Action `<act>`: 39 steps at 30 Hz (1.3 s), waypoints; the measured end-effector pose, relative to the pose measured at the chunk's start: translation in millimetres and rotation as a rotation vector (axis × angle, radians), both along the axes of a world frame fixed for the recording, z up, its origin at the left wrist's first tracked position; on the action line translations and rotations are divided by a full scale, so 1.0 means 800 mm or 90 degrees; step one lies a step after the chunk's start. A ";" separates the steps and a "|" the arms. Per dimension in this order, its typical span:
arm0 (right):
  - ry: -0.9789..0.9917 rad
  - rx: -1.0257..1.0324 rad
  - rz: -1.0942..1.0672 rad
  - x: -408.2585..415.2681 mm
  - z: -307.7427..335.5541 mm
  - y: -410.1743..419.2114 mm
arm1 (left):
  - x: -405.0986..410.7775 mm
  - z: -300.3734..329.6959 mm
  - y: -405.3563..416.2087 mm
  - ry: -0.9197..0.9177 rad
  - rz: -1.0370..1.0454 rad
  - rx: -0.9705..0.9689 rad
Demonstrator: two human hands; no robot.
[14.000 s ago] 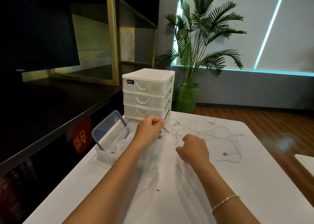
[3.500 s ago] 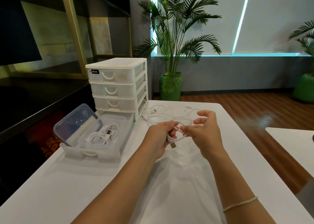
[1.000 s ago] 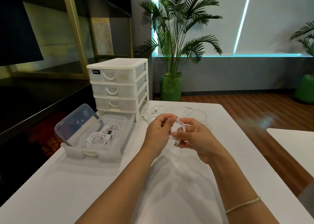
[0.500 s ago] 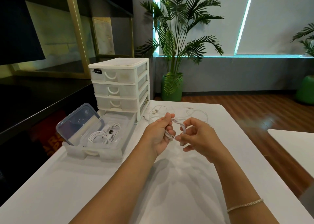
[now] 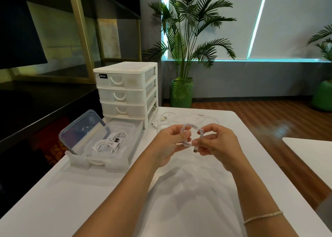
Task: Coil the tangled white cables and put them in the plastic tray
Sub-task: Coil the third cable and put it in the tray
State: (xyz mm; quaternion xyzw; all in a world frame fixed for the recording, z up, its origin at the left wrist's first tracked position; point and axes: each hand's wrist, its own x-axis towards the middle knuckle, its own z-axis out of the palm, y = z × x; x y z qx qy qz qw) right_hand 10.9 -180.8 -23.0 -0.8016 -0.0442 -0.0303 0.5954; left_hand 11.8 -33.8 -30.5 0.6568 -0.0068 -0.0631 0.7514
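Observation:
Above the middle of the white table I hold a small coil of white cable [image 5: 193,129] between both hands. My left hand [image 5: 168,143] pinches its left side, and my right hand [image 5: 217,143] pinches its right side, where the plug end sticks out below my fingers. More loose white cables [image 5: 167,120] lie tangled on the table behind my hands. The plastic tray [image 5: 100,163], a pulled-out drawer, stands to the left with one coiled white cable [image 5: 109,143] inside.
A white three-drawer unit [image 5: 125,91] stands at the table's back left. A clear plastic lid [image 5: 80,129] leans against the tray's left side. A dark counter runs along the left. Potted palms stand on the wooden floor beyond the table.
My hands have kept winding the cable into a tighter loop, and my right hand has shifted round its right side. The tray and loose cables have not moved.

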 end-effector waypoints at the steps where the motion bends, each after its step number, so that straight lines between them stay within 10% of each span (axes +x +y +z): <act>1: 0.000 0.000 -0.001 0.000 0.000 0.000 | 0.000 -0.001 0.000 -0.002 -0.011 0.030; 23: 0.089 0.273 -0.039 0.001 0.001 0.020 | 0.003 0.001 0.003 0.012 0.111 -0.004; 39: 0.034 -0.013 0.060 0.053 0.013 0.213 | 0.003 0.037 0.192 -0.118 0.400 0.154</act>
